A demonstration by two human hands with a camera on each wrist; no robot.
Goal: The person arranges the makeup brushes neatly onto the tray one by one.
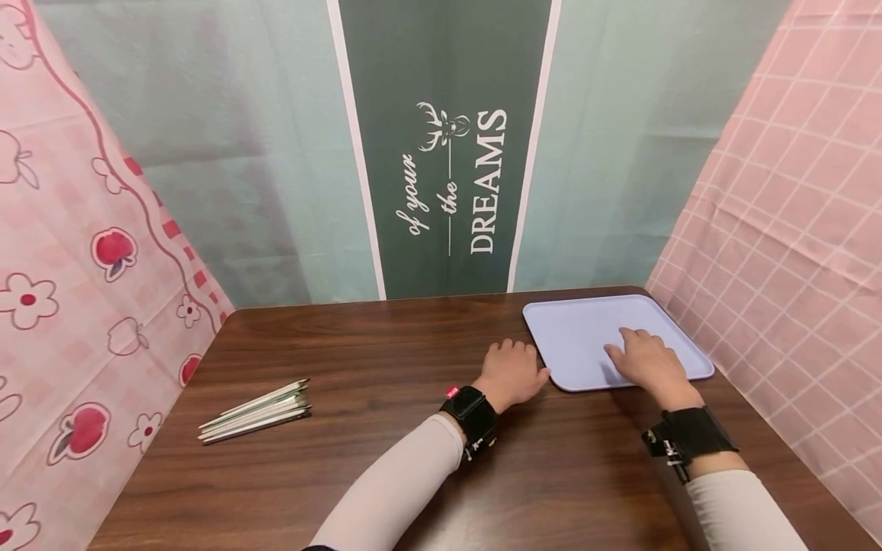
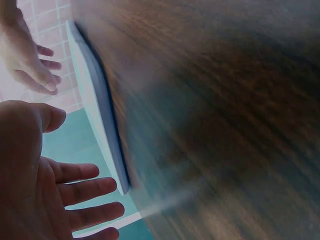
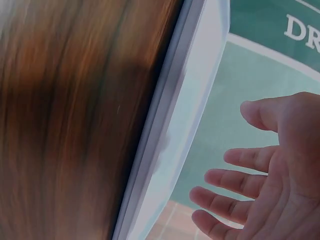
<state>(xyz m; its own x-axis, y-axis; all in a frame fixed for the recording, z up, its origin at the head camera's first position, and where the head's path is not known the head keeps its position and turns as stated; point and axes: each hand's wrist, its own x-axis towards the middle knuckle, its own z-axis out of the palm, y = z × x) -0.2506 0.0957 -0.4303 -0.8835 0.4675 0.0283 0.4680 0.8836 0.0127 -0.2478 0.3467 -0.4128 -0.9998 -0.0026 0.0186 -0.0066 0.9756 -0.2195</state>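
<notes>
A pale lavender tray (image 1: 579, 344) lies flat at the far right of the wooden table. My right hand (image 1: 648, 360) hovers over its front right part, fingers spread and loosely bent, holding nothing. In the right wrist view that hand (image 3: 270, 170) shows an empty palm above the tray's raised rim (image 3: 165, 105). Just left of the tray's near left corner is my left hand (image 1: 510, 373), its thumb pointing toward that corner. The left wrist view shows this hand (image 2: 55, 185) with fingers extended and nothing in them, beside the tray's edge (image 2: 100, 110).
Several long, thin, pencil-like sticks (image 1: 258, 413), mostly pale with one dark, lie in a loose bundle on the left of the table (image 1: 386, 352). A green curtain with white lettering (image 1: 489, 184) hangs behind; pink cloths (image 1: 792, 229) flank both sides.
</notes>
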